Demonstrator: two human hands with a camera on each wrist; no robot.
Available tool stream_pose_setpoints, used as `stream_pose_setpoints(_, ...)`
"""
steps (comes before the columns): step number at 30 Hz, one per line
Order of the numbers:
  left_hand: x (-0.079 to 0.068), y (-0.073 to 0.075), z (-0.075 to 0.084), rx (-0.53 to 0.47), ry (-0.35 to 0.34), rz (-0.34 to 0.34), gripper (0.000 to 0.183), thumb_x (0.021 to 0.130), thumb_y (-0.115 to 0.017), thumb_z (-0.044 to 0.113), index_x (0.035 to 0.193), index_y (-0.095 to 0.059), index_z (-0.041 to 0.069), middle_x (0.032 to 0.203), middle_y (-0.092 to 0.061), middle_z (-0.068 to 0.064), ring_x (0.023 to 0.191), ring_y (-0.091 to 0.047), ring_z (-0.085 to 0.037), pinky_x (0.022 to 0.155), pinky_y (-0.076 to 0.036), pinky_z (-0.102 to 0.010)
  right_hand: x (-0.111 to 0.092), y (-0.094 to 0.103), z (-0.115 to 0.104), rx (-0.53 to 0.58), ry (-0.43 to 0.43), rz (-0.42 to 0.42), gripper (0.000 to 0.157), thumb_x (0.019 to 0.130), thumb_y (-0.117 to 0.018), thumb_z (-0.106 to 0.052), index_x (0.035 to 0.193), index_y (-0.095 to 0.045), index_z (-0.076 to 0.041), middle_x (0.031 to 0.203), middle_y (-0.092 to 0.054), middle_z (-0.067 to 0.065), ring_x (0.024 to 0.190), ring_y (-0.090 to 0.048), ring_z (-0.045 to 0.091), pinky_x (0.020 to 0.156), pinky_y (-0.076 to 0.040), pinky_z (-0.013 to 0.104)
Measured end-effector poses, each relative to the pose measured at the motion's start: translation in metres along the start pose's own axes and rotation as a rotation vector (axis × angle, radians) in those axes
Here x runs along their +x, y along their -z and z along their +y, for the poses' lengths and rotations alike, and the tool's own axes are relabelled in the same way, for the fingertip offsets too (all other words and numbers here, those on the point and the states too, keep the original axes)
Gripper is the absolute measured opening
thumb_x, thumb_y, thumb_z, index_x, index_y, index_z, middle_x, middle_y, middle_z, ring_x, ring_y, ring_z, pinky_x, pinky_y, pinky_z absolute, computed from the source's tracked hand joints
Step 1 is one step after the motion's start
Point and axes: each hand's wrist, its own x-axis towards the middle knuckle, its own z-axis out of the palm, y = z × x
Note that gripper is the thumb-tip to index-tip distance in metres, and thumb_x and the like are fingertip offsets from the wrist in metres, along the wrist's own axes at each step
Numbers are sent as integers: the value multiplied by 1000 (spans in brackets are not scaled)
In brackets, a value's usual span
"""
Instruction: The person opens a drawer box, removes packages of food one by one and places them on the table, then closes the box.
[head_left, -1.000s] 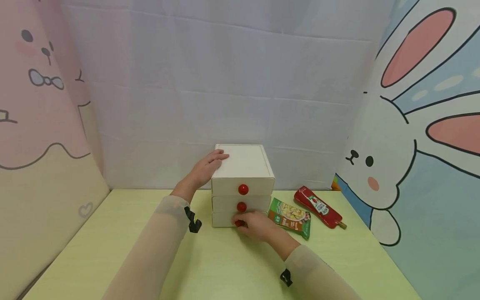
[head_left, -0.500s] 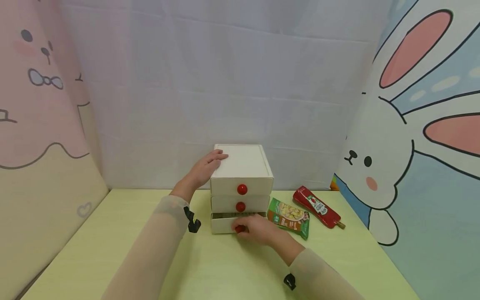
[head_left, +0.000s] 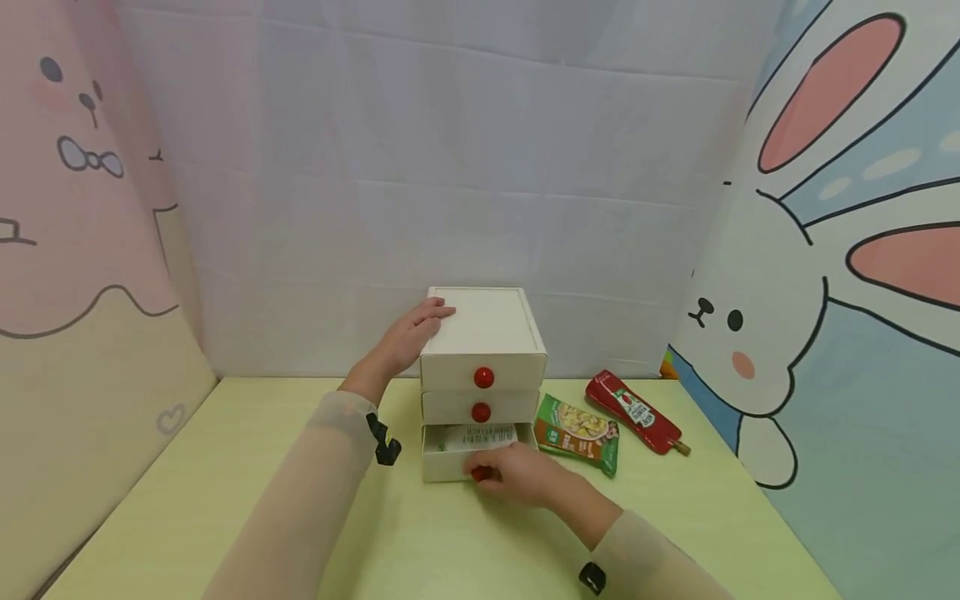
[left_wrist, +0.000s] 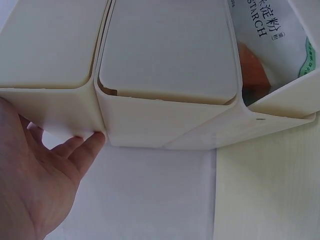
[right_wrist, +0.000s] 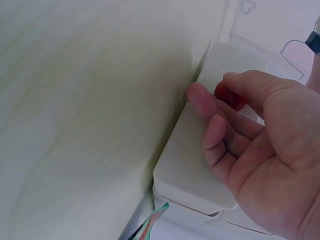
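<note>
A small white drawer cabinet (head_left: 487, 321) with three stacked drawers and red knobs stands on the table. My left hand (head_left: 408, 337) rests on its top left edge, fingers fairly straight; in the left wrist view they lie against the side wall. Low at the front, my right hand (head_left: 521, 475) pinches the red knob (right_wrist: 232, 96) of the bottom drawer (head_left: 446, 468). That drawer stands partly pulled out. Inside lies a whitish packet (head_left: 480, 436), whose print reads "STARCH" in the left wrist view. The upper two drawers are closed.
Right of the cabinet lies a green and orange food packet (head_left: 581, 433). Beyond it is a red sauce pouch (head_left: 637, 412) with a gold cap. A white curtain (head_left: 450, 167) hangs behind the pale green table (head_left: 300, 500), and printed cloths flank both sides.
The bottom drawer has gone from closed to partly out, pulled toward me by the right hand. The packet inside has come into sight. My left hand has stayed on the cabinet.
</note>
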Motion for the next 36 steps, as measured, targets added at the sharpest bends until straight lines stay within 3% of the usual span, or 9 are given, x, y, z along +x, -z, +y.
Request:
stream_pose_setpoints(9,2,0,-2,-2,2,3,53,119,-34,29,166,-50,11,185,-22,-7,174,-9,-34,138,-12,-65,-9,-5,-6,18,27,10,14,106,-74,-15,119,-78,-19,105,-73,-11,93,-59,-1,86,-56,21)
stream_pose_setpoints(14,1,0,-2,-5,-1,2,52,120,-34,29,166,-51,11,185,-22,-7,174,-9,-33,138,-12,-64,-14,-4,-9,35,11,-12,16,108,-71,-16,122,-75,-20,102,-70,-12,86,-56,-2,81,-52,19)
stream_pose_setpoints(22,2,0,-3,4,4,5,53,120,-34,30,166,-50,12,185,-22,-6,174,-9,-34,138,-11,-65,-18,0,-11,15,38,5,18,108,-70,-15,125,-75,-19,106,-73,-9,87,-57,-3,82,-54,20)
stream_pose_setpoints(36,3,-1,-4,3,9,7,53,119,-33,30,166,-51,12,185,-23,-5,174,-10,-33,138,-11,-65,-31,-2,-24,58,10,-67,16,109,-70,-17,124,-75,-22,99,-68,-15,82,-55,-3,80,-51,17)
